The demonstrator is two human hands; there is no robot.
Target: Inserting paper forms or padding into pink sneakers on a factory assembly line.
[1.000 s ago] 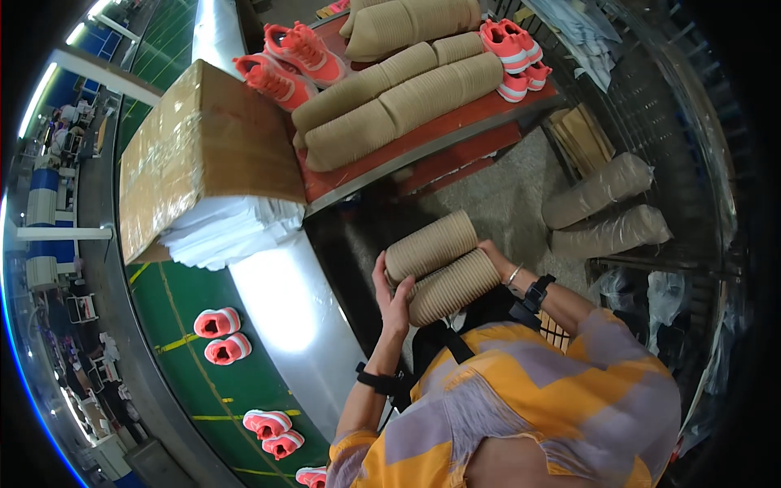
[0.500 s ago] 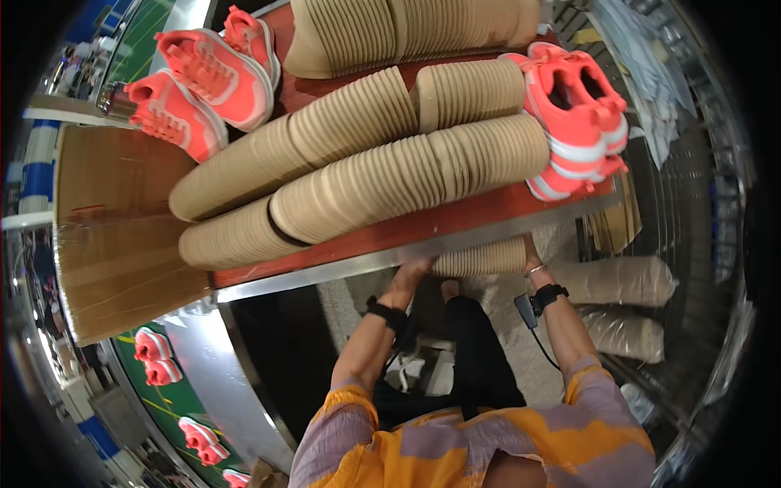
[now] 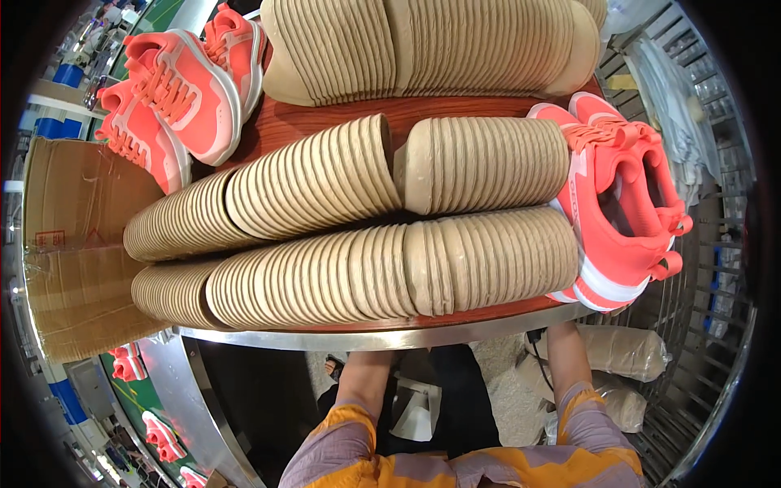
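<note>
Both my hands are hidden below the table's front edge, so what they hold does not show. My left forearm [image 3: 364, 380] and my right forearm [image 3: 567, 358] reach forward under the metal rim [image 3: 390, 337]. Above them on the red-brown tabletop [image 3: 313, 122] lie long rows of nested tan moulded-pulp pieces, which look like shoe inserts. The front row [image 3: 317, 281] runs along the near edge, a middle row [image 3: 309, 179] lies just behind it, and a thicker stack [image 3: 431, 49] is at the back. Coral sneakers [image 3: 622, 203] with white soles stand at the right end of the rows.
More coral sneakers [image 3: 183, 93] are at the table's back left. A cardboard box [image 3: 93, 252] stands against the left side. Further left, a green conveyor [image 3: 134, 398] carries sneakers. Plastic-wrapped bundles [image 3: 622, 354] lie on the floor at right, near a wire rack [image 3: 691, 325].
Half a second ago my hands were visible below the table edge, holding a nested stack of pulp inserts between them. Now hands and stack are hidden under the edge, and my view has shifted.
</note>
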